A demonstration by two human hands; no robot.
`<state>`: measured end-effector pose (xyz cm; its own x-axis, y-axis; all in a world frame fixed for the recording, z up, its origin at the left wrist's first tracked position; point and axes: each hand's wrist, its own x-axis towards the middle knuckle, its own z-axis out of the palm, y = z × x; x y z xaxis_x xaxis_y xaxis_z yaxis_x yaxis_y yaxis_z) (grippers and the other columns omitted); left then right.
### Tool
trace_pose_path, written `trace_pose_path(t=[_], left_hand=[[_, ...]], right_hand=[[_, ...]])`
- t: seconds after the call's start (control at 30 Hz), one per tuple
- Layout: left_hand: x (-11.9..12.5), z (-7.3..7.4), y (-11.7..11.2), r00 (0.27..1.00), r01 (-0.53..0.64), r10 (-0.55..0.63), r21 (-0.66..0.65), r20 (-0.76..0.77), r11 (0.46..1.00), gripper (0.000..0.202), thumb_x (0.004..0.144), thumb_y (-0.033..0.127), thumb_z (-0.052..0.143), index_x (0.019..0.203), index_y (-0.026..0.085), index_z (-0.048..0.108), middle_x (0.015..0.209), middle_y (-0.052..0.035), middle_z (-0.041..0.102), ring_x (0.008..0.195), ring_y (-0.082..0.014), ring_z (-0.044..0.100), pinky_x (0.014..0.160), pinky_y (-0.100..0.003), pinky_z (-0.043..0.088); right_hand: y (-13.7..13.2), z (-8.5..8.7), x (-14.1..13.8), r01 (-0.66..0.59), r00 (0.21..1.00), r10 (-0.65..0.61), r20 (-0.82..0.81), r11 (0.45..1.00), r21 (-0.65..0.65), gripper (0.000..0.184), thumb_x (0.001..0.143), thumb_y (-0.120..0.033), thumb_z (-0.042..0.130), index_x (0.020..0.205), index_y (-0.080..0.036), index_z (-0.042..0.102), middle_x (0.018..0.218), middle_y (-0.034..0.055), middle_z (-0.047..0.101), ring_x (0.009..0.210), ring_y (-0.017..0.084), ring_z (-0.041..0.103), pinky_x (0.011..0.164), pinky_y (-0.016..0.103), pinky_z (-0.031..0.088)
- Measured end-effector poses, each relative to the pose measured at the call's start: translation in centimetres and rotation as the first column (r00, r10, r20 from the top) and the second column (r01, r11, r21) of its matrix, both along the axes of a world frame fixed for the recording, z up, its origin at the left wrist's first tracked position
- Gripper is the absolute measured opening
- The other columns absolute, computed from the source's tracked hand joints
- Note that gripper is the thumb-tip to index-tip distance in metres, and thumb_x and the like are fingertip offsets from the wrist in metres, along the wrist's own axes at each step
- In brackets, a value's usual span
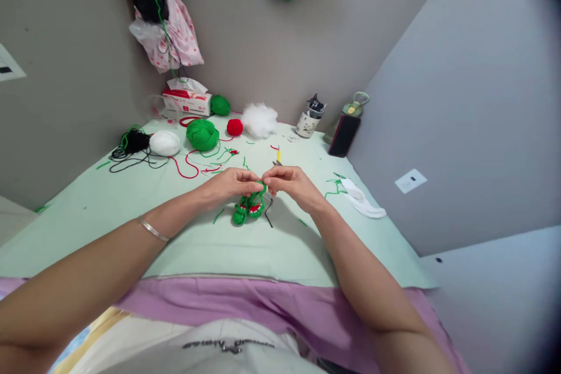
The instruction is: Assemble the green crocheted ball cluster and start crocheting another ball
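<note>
Both hands meet over the middle of the table, fingers pinched together. Between them is a small green crocheted piece (262,186) with red and white trim on its lower parts, which hang down to the tabletop. My left hand (240,182) grips its top from the left, thumb and fingers closed. From the right, my right hand (287,179) pinches the same top edge; whether it also holds a hook or needle is hidden. A dark strand (269,213) lies just right of the piece. Behind the hands rest scissors with a yellow part (278,156).
Yarn balls in green (202,134), red (235,127), white (165,143) and black (135,141) stand at the back left, near a tissue box (187,101). White stuffing (260,120), a pen cup (308,123), a phone (344,135) and a bottle (356,106) line the back. White fabric (363,200) lies right.
</note>
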<state>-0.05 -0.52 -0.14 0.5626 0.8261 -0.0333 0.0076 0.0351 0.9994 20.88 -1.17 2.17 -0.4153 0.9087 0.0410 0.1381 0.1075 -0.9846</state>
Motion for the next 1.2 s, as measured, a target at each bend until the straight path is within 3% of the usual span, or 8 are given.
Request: trace_pose_path(t=[0.13, 0.3, 0.43, 0.53, 0.7, 0.87, 1.03, 1.2], left_hand=[[0.2, 0.1, -0.1, 1.0, 0.014, -0.014, -0.004, 0.007, 1.0, 0.024, 0.076, 0.042, 0.078, 0.084, 0.019, 0.075, 0.072, -0.0031, 0.065, 0.065, -0.016, 0.055, 0.061, -0.03, 0.039], [0.6, 0.1, -0.3, 1.0, -0.013, 0.013, -0.041, 0.008, 0.999, 0.023, 0.074, 0.04, 0.08, 0.081, 0.019, 0.073, 0.07, -0.0026, 0.064, 0.063, -0.0157, 0.054, 0.059, -0.03, 0.038], [0.6, 0.0, -0.5, 1.0, 0.006, -0.006, 0.005, 0.001, 1.0, 0.025, 0.077, 0.044, 0.077, 0.084, 0.02, 0.074, 0.077, -0.0044, 0.067, 0.071, -0.0182, 0.059, 0.064, -0.031, 0.043], [0.7, 0.1, -0.5, 0.999, 0.034, -0.034, 0.064, -0.005, 0.997, 0.026, 0.077, 0.045, 0.076, 0.085, 0.021, 0.073, 0.08, -0.0053, 0.069, 0.074, -0.02, 0.061, 0.065, -0.032, 0.045], [0.8, 0.2, -0.4, 0.996, 0.085, -0.084, 0.055, -0.018, 0.995, 0.025, 0.073, 0.041, 0.081, 0.083, 0.021, 0.071, 0.078, -0.0061, 0.071, 0.072, -0.0198, 0.064, 0.065, -0.033, 0.047], [0.5, -0.1, -0.2, 1.0, 0.013, -0.013, 0.055, 0.004, 0.998, 0.028, 0.071, 0.035, 0.083, 0.089, 0.021, 0.067, 0.072, -0.0009, 0.067, 0.066, -0.0173, 0.062, 0.062, -0.031, 0.043], [0.2, 0.0, 0.0, 0.993, -0.099, 0.093, 0.07, 0.077, 0.993, 0.032, 0.069, 0.028, 0.083, 0.094, 0.02, 0.065, 0.076, 0.0019, 0.062, 0.07, -0.0149, 0.06, 0.065, -0.029, 0.044], [0.2, 0.6, -0.1, 0.975, -0.175, 0.166, 0.051, 0.149, 0.983, 0.037, 0.064, 0.025, 0.087, 0.094, 0.02, 0.065, 0.088, -0.0005, 0.066, 0.083, -0.0168, 0.063, 0.076, -0.033, 0.051]], right_hand=[[0.1, -0.3, -0.5, 0.077, 0.995, -0.074, -0.059, 0.996, 0.05, 0.017, 0.072, -0.032, 0.078, 0.073, -0.017, 0.072, 0.064, -0.002, 0.062, 0.06, 0.01, 0.051, 0.063, 0.027, 0.043], [0.9, -0.8, -0.7, 0.279, 0.922, -0.287, -0.26, 0.958, -0.065, 0.018, 0.07, -0.032, 0.079, 0.074, -0.017, 0.069, 0.066, -0.0021, 0.063, 0.06, 0.009, 0.052, 0.059, 0.024, 0.042], [0.5, -0.5, -0.7, 0.136, 0.935, -0.185, -0.303, 0.975, -0.176, 0.031, 0.073, -0.042, 0.079, 0.083, -0.02, 0.059, 0.079, -0.0007, 0.07, 0.056, 0.009, 0.055, 0.047, 0.021, 0.035], [0.0, -0.1, -0.9, 0.006, 0.959, -0.071, -0.274, 0.973, -0.233, 0.033, 0.077, -0.046, 0.075, 0.084, -0.022, 0.054, 0.062, -0.0054, 0.062, 0.044, 0.007, 0.046, 0.043, 0.02, 0.028], [0.2, 0.7, -0.2, 0.068, 0.935, -0.125, -0.331, 0.981, -0.179, 0.036, 0.072, -0.043, 0.079, 0.075, -0.02, 0.052, 0.05, -0.0131, 0.026, 0.044, 0.004, 0.014, 0.044, 0.022, 0.01], [0.2, 1.3, 0.4, 0.064, 0.943, -0.103, -0.318, 0.989, -0.13, 0.03, 0.077, -0.041, 0.076, 0.082, -0.02, 0.055, 0.056, -0.0097, 0.038, 0.048, 0.006, 0.024, 0.048, 0.023, 0.018], [-0.1, 0.9, 0.1, 0.187, 0.962, -0.17, -0.213, 0.98, 0.063, 0.024, 0.081, -0.04, 0.073, 0.089, -0.02, 0.062, 0.075, -0.0013, 0.061, 0.056, 0.008, 0.042, 0.054, 0.025, 0.033], [-0.6, 0.2, -0.3, 0.284, 0.947, -0.321, -0.007, 0.828, 0.484, 0.012, 0.09, -0.031, 0.064, 0.09, -0.021, 0.07, 0.087, 0.0026, 0.064, 0.064, 0.011, 0.053, 0.063, 0.028, 0.043]])
